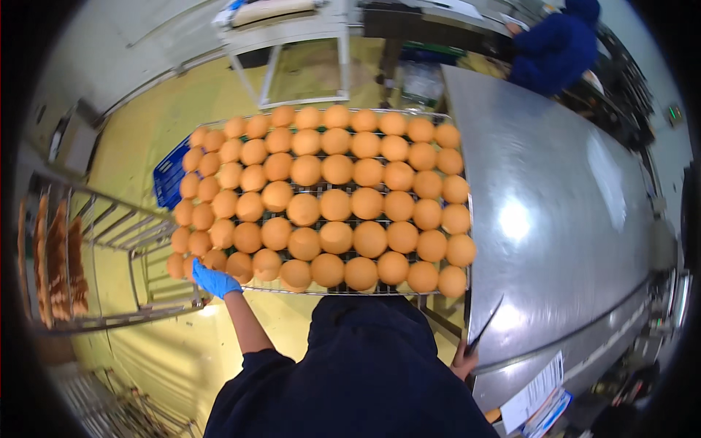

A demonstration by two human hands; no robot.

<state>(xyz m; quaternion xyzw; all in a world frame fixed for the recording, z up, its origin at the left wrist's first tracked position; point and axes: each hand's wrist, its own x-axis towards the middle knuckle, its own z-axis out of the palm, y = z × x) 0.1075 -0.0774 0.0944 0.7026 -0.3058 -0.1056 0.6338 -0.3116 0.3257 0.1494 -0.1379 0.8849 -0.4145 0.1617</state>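
The steel table [555,197] is the largest thing here, running along the right of the wire rack [381,290], its left edge just beside the rack's right end; I cannot tell whether it bears any of the weight. The rack lies directly ahead of me, square to my chest, its long axis running left to right and its near long edge close against my front. Left of the rack, and a little nearer me, stands a metal trolley [131,317] with browned slabs upright at its far side. Beyond the rack's far right corner a co-worker in dark blue [558,51] bends over other work. A blue crate [170,175] shows past the rack's left end, lower down.

Round orange-brown pieces [336,205], bun-like, cover the rack in close rows from end to end. My left hand [215,279], in a blue glove, is the nearer one: it is at the rack's near left corner, against the front row. I cannot tell whether its fingers close under the wire. My right hand [462,360], bare, is apart from the rack, off its near right corner and toward me, closed round a dark knife [485,328]. The blade points away from me, along the table's edge. Printed sheets [533,390] lie nearer me than the rack, to its right.
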